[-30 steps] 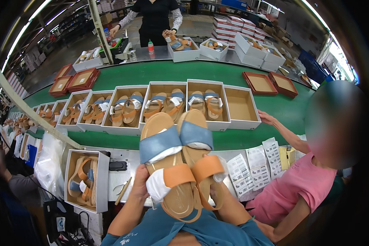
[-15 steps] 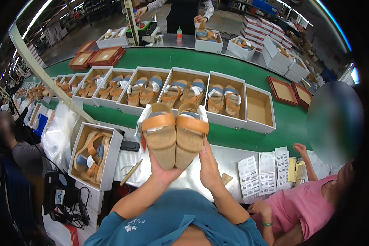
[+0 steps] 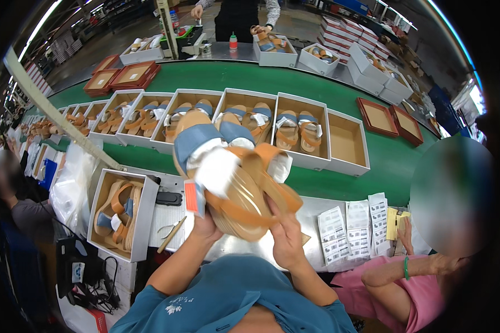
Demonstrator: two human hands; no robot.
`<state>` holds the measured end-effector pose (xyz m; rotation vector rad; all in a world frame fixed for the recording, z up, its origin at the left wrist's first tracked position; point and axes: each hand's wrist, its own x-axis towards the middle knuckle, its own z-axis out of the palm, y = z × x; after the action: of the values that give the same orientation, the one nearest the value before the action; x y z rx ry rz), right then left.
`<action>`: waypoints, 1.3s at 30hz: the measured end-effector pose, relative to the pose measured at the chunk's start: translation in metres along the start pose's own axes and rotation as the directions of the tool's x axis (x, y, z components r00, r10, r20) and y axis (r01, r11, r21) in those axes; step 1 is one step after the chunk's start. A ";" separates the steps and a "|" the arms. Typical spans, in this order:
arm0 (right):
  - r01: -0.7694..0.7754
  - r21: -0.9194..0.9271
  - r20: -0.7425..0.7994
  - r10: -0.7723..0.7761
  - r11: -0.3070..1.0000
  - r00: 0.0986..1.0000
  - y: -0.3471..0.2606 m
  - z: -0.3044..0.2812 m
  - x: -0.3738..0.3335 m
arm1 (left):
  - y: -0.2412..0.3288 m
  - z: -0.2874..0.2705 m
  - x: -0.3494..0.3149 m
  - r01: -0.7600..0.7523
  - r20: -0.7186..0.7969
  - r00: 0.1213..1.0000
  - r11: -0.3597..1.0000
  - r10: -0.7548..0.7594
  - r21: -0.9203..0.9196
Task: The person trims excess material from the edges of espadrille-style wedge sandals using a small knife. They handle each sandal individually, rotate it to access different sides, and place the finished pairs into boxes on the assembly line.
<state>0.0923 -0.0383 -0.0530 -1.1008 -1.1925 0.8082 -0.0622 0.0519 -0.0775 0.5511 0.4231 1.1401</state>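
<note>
A pair of tan sandals with blue and orange straps is held up before me, toes pointing away and insoles now showing. My left hand point(image 3: 205, 227) grips the nearer sandal point(image 3: 241, 194) low at its heel side; white paper wraps its straps, and an orange-and-white tag hangs beside that hand. My right hand point(image 3: 287, 238) holds the other sandal point(image 3: 283, 194), its fingers partly hidden behind the orange heel strap. The two sandals overlap, hiding part of the farther one. Behind them stands a row of open white shoeboxes, including one with packed sandals point(image 3: 299, 133).
An open box with no shoes point(image 3: 347, 141) ends the row on the green belt point(image 3: 383, 183). To my left stand a boxed pair point(image 3: 116, 213), pliers point(image 3: 169, 228) and a black object point(image 3: 169, 198). Label sheets point(image 3: 336, 236) lie right, beside a co-worker in pink point(image 3: 394, 288). Another person works opposite.
Both hands have turned the sandals from showing their heel backs to showing insoles and straps, with the pair now tilted and overlapping. The co-worker's arm at right has shifted.
</note>
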 end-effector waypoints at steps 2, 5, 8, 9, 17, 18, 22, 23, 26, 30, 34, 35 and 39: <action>-0.218 0.077 0.073 0.213 0.973 0.974 -0.003 -0.004 0.004 | 0.013 -0.009 0.008 0.018 0.068 0.997 0.967 -0.037 0.255; -0.118 -0.158 0.110 0.136 0.980 0.985 0.089 -0.033 -0.006 | 0.020 0.068 -0.001 -0.559 0.516 0.819 0.145 0.251 0.817; -0.270 0.963 0.254 0.286 0.016 0.924 0.086 -0.035 0.010 | -0.008 0.078 -0.017 -0.658 0.677 0.728 -0.165 0.111 0.735; -0.296 0.942 0.335 0.383 -0.157 0.861 0.101 -0.041 0.013 | -0.018 0.075 -0.022 -0.709 0.730 0.682 -0.198 0.053 0.677; -0.092 0.994 0.108 0.392 -0.059 0.914 0.100 -0.097 0.019 | -0.044 0.032 -0.023 -0.794 0.826 0.485 0.252 -0.287 0.553; -0.071 0.993 0.101 0.385 -0.091 0.917 0.102 -0.106 0.018 | -0.047 0.025 -0.019 -0.729 0.760 0.566 0.237 -0.319 0.642; 0.073 0.992 -0.008 0.531 -0.103 0.847 0.137 -0.145 0.017 | -0.065 -0.026 0.001 -0.389 0.380 0.834 0.061 -0.401 0.919; 0.105 0.990 -0.035 0.571 -0.090 0.820 0.153 -0.156 0.019 | -0.070 -0.049 0.006 -0.283 0.255 0.883 -0.013 -0.393 0.959; 0.039 0.935 -0.301 0.728 0.354 0.616 0.130 -0.195 0.060 | -0.086 -0.130 0.005 -0.276 0.203 0.957 -0.423 -0.209 0.863; -0.090 0.463 -0.649 0.406 0.882 0.644 0.185 -0.295 0.123 | -0.098 -0.189 -0.006 -0.362 0.278 0.932 -0.545 -0.234 0.756; -0.318 0.021 -0.768 0.219 0.948 0.602 0.224 -0.360 0.177 | -0.098 -0.185 -0.002 -0.318 0.234 0.947 -0.540 -0.219 0.779; -0.379 -0.015 -0.743 0.244 0.925 0.624 0.228 -0.365 0.187 | -0.097 -0.185 -0.002 -0.321 0.240 0.946 -0.534 -0.217 0.782; -0.798 -0.475 -0.842 0.073 0.370 0.535 0.255 -0.355 0.200 | -0.094 -0.184 0.000 -0.331 0.261 0.943 -0.515 -0.206 0.791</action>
<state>0.4978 0.1427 -0.2380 -2.4518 -0.4516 0.0321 -0.0996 0.0584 -0.2805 2.5877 1.1892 0.2598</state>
